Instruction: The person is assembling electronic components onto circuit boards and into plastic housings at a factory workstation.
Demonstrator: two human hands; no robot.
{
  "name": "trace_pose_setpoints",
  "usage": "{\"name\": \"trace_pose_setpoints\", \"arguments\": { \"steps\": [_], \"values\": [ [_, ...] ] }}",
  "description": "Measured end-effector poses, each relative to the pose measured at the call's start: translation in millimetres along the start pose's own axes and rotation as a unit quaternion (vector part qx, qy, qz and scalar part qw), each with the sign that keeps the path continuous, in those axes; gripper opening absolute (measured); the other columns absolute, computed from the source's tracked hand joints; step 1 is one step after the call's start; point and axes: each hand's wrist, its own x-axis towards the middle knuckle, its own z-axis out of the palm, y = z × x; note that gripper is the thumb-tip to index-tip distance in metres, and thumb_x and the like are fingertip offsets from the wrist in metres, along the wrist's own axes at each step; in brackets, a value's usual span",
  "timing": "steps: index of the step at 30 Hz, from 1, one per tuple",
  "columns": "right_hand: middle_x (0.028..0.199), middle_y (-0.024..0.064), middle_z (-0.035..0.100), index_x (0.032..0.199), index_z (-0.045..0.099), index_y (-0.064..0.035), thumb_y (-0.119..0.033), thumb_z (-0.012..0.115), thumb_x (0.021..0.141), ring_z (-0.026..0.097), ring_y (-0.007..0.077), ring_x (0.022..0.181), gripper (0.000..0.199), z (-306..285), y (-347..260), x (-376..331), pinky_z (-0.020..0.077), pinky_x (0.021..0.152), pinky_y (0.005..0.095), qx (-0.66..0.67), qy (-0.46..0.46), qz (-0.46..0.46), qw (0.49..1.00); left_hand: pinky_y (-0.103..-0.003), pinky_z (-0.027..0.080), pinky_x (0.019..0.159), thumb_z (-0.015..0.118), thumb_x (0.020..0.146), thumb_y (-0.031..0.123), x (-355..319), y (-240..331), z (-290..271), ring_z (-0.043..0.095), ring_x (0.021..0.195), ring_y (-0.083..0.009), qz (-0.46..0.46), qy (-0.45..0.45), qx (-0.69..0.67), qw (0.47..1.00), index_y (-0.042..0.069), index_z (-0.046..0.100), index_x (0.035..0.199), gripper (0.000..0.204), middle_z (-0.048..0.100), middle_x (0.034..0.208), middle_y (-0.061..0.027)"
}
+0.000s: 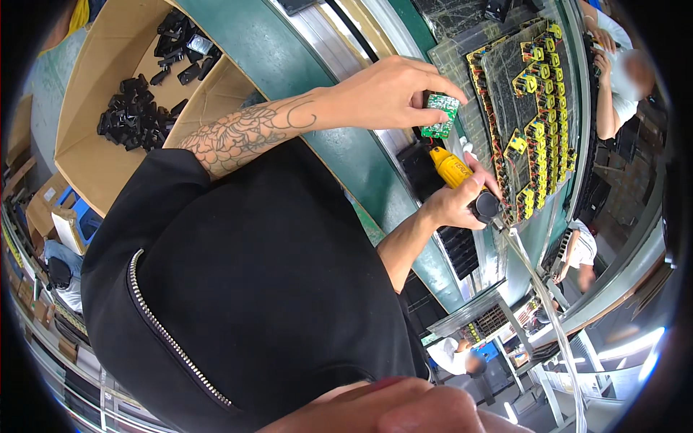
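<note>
a small green circuit board point(441, 115), flat, stiff and dotted with pale solder joints, is pinched between the thumb and fingers of the left hand point(393, 94), above the bench. a yellow tool point(455, 170), smooth-bodied, with a tapered nose and a round black end, is gripped in the right hand point(458, 202). the hands are held apart, with the tool's nose pointed toward the board's lower edge.

just beyond, blocky parts with yellow tops point(535, 130) are set in slanting rows on a dark, scuffed sheet point(511, 79). a black tray point(459, 249) is placed below the right hand. a smooth green work surface point(361, 173) is bordered by shiny metal rails. farther left, glossy black plastic pieces point(133, 112) are heaped in a cardboard box point(86, 94) with creased brown walls.

1 board, 1 tool and 1 cardboard box are seen; 2 main heaps are formed in the box. the yellow-topped parts are too crowded to be counted surely. at least 3 other people are seen at the right.

a narrow gap is left between board and tool nose. a long bare strip of green is left between the box and the rails, crossed by the left forearm.
</note>
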Motion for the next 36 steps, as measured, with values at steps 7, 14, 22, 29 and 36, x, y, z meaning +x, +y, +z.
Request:
{"name": "trace_pose_setpoints", "arguments": {
  "steps": [7,14,22,29,36],
  "values": [
    [0.086,0.0222,0.07,0.092,0.063,0.0031,-0.015,0.058,0.082,0.07,0.0276,0.076,0.021,-2.8,1.5,1.5,0.0551,0.078,0.0371,-0.013,0.003,0.011,1.0,-0.021,0.049,0.054,0.073,0.085,0.008,1.2,1.4,-1.2,0.059,0.059,-0.0094,0.001,-0.002,0.006,1.0,0.014,0.073,0.117,0.032,0.065,0.087,-0.0045],
    [0.093,0.0222,0.069,0.101,0.066,0.0045,-0.029,0.061,0.089,0.067,0.0254,0.073,0.036,-26.4,-6.2,9.3,0.055,0.065,0.0317,0.156,-0.084,-0.092,0.98,-0.021,0.048,0.053,0.073,0.085,0.008,0.7,-1.2,-1.1,0.059,0.058,-0.0093,0.004,0.005,-0.021,1.0,0.013,0.073,0.116,0.032,0.065,0.087,-0.0043],
    [0.093,0.0152,0.068,0.102,0.069,0.0053,-0.018,0.068,0.091,0.059,0.0166,0.065,0.026,-44.5,-11.0,4.8,0.0502,0.054,0.0232,0.107,-0.301,0.097,0.943,-0.022,0.045,0.052,0.072,0.084,0.007,6.8,15.0,-1.5,0.055,0.056,-0.0087,-0.001,-0.057,-0.075,0.996,0.012,0.074,0.113,0.03,0.061,0.081,-0.0027],
    [0.085,0.0081,0.065,0.091,0.07,0.007,0.004,0.071,0.085,0.054,0.0099,0.062,0.006,-41.1,-3.5,6.7,0.0493,0.054,0.0202,-0.159,-0.325,0.104,0.927,-0.024,0.043,0.051,0.07,0.082,0.006,17.4,21.8,15.1,0.052,0.053,-0.0097,0.049,-0.039,-0.053,0.997,0.012,0.075,0.108,0.027,0.056,0.075,-0.0022],
    [0.08,0.007,0.063,0.089,0.07,0.0066,0.001,0.072,0.085,0.053,0.0096,0.062,0.007,-40.6,6.9,4.9,0.0492,0.053,0.0194,-0.071,-0.255,0.185,0.946,-0.025,0.043,0.051,0.069,0.082,0.007,20.8,25.0,20.7,0.053,0.053,-0.0107,0.027,-0.037,-0.057,0.997,0.012,0.075,0.106,0.025,0.057,0.075,-0.0026]
  ]
}}
